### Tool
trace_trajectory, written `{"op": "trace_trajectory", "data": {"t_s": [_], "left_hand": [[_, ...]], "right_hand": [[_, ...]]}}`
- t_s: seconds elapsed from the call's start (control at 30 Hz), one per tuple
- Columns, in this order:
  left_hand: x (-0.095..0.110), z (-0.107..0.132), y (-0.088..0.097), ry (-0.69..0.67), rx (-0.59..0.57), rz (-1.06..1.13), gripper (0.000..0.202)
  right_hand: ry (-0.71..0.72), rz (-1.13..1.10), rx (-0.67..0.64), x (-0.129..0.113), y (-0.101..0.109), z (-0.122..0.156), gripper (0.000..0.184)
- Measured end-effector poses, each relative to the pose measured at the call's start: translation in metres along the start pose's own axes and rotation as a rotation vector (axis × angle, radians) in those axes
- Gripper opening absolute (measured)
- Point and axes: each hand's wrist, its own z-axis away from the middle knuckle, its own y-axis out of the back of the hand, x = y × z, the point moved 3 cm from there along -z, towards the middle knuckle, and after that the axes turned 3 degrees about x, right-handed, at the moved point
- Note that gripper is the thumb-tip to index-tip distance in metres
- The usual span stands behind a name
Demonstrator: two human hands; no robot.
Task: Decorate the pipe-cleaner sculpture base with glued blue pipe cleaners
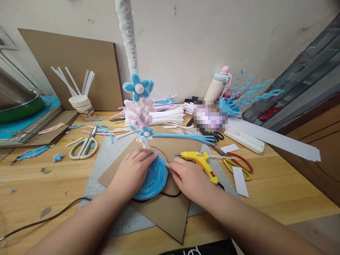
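Observation:
A flat round base of coiled blue pipe cleaner (153,180) lies over brown cardboard (172,216). From its far side rises a white wrapped stalk (129,39), with blue and pale pink pipe-cleaner flowers (139,88) along its lower part. My left hand (134,166) is closed over the base's left and far side, close to the stalk's foot. At the right rim, my right hand (186,175) pinches the edge with thumb and fingertips; whether a loose strand is between them is too small to tell. A yellow hot glue gun (200,159) lies just beyond my right hand.
Green-handled scissors (84,147) lie left, red-and-yellow-handled scissors (239,164) right. Bundled white pipe cleaners (162,116), paper cups (82,104) and a bottle (216,85) stand or lie towards the wall. A black cord (45,220) crosses the left tabletop. Grey cutting mat (127,221) lies underneath.

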Motion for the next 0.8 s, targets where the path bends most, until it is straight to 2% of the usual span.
{"op": "trace_trajectory", "data": {"t_s": [0.13,0.33,0.67,0.8], "left_hand": [[-0.0026,0.0018,-0.0048,-0.018,-0.06,0.069,0.04],[0.0018,0.0007,-0.0033,-0.022,-0.116,0.007,0.04],[0.0046,-0.001,-0.0029,-0.027,-0.127,-0.018,0.044],[0.0043,0.0014,-0.0039,-0.04,-0.091,-0.015,0.041]], "right_hand": [[-0.009,-0.05,-0.01,0.0019,-0.0002,-0.0002,0.027],[-0.008,-0.09,-0.025,0.0019,0.001,-0.0004,0.027],[-0.017,-0.173,-0.03,-0.0003,0.0023,-0.0005,0.025],[-0.024,-0.188,-0.031,-0.0004,0.0018,-0.0002,0.025]]}}
